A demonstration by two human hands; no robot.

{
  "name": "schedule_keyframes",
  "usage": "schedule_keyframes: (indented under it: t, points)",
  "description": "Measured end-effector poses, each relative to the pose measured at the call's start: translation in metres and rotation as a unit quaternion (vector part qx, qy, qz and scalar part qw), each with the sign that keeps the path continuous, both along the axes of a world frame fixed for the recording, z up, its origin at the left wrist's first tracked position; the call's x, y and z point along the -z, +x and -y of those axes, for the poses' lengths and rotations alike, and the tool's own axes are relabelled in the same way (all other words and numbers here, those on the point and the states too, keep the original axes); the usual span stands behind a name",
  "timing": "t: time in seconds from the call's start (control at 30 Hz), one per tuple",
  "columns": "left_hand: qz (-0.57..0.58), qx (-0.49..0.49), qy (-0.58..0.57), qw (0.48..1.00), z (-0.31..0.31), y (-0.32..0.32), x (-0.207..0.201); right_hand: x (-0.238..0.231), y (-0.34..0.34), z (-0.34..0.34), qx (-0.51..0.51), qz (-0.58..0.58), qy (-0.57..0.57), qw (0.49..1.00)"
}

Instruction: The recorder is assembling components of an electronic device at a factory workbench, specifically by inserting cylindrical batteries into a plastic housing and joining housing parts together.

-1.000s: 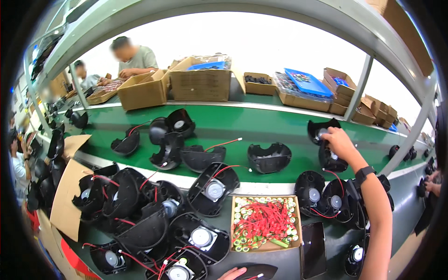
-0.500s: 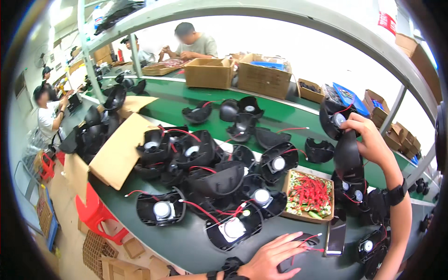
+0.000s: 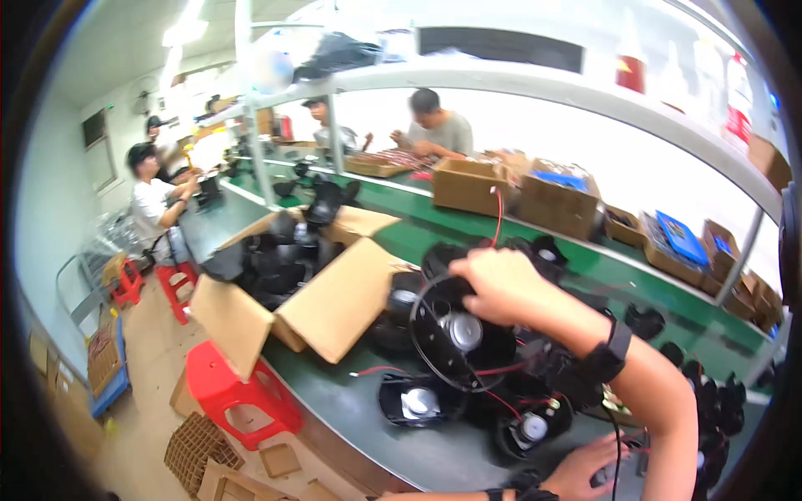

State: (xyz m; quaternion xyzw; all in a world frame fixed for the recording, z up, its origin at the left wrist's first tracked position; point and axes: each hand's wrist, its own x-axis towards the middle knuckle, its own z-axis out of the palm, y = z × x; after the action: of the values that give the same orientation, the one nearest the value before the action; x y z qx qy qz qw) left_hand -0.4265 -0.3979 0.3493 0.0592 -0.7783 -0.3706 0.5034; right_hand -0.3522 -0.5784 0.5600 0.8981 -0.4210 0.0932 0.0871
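Black round plastic fan housing with silver hub and red lead, centre frame, gripped at its upper rim by the closed right hand; left hand spread flat, lower right; likely light, rigid, best held by rim, wires snag-prone.

Open cardboard box beside red stool.

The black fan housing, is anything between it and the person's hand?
No. The right hand already grips the top rim of the black fan housing, lifted above the others on the green bench. Nothing sits between them. The left hand rests low on the bench, away from it.
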Motion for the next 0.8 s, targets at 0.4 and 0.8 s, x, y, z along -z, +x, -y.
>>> schedule_keyframes:
  t: [0.4, 0.8]
  points:
    - [-0.026, 0.021, 0.064, 0.997, -0.003, 0.013, 0.006, 0.078, 0.059, 0.045, 0.069, -0.145, 0.021, 0.987]
    - [-0.021, 0.003, 0.065, 0.998, 0.004, 0.0, 0.011, 0.083, 0.036, 0.042, 0.046, 0.0, 0.07, 0.997]
